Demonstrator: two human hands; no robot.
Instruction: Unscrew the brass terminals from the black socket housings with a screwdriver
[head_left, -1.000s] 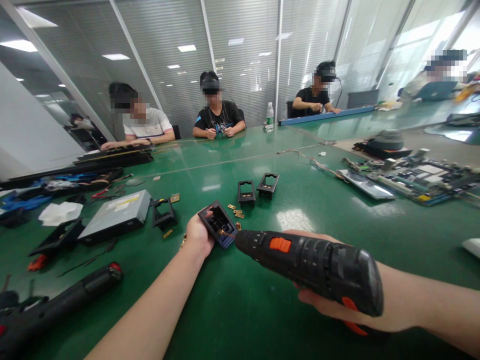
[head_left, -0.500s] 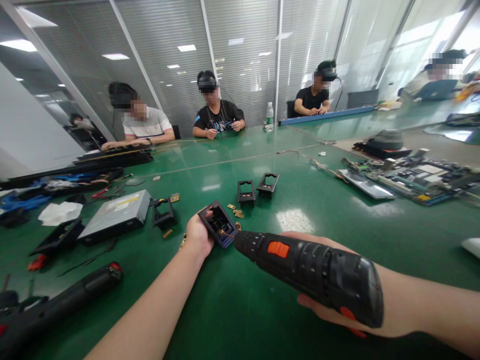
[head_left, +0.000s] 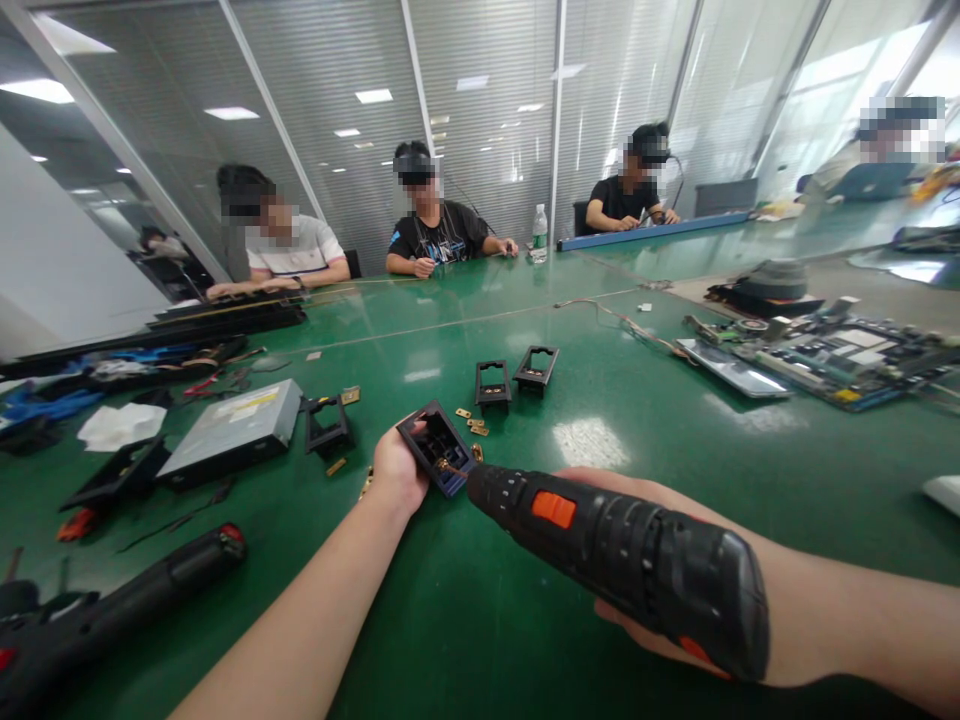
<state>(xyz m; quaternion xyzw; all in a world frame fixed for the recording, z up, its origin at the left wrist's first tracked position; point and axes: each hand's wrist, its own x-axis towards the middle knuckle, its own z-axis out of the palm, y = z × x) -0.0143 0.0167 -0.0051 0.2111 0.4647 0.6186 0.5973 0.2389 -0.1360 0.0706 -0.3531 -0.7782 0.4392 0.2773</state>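
Black housing (head_left: 445,446), grasped mid-view in the left hand (head_left: 397,470), faces the power screwdriver (head_left: 622,560) clenched by the right hand (head_left: 660,490) at 4 o'clock, with brass plates (head_left: 479,431) at 2 o'clock and, at 9 o'clock, a frame (head_left: 330,441) beside a silver box (head_left: 232,435).

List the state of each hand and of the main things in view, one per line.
Left hand: closed on black frame
Black frame: tilted, hollow side showing
Right hand: gripping power screwdriver
Power screwdriver: bit reaching into frame; running or not, cannot tell
Brass pieces: loose on table
Grey drive: lying flat
Bottle: upright
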